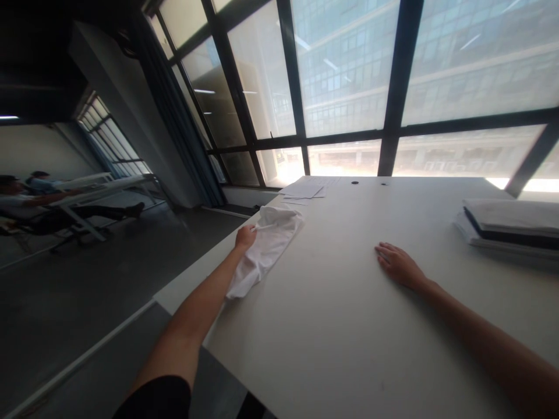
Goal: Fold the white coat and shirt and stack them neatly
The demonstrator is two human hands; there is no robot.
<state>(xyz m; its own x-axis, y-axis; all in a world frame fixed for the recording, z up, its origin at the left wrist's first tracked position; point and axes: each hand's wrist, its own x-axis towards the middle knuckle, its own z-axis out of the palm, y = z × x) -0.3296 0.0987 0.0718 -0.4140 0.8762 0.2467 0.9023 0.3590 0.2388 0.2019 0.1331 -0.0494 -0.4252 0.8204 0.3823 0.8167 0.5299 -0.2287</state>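
Grey floor [131,262] is seen at far left, where two people [17,201] are seated by white tables [98,189], one with the legs stretched out under the tabletop. Next, a dark blue curtain [174,110] is hung beside the windows [345,70], by which the whole background is filled toward the right.

From the lower left, where a black sleeve [159,398] is shown, the left arm is reached forward and slanted to the right, nearly straightened at the elbow. The left hand [246,237] is closed in a fist, and a pinched-up part of the white cloth [275,233] is gripped in it. The cloth is crumpled and spread along the left edge of the bench [332,302], with its near end drawn out in a narrow point beside the forearm. Behind it, papers [303,189] are laid near the far edge.

Right of the bench's middle, the right hand [398,265] is laid palm down, its fingers extended and pointed left; only the bench is touched. The right forearm is brought in diagonally from the lower right corner. Beyond it, at far right, a folded stack [515,212] is set, a dark layer held between white ones.
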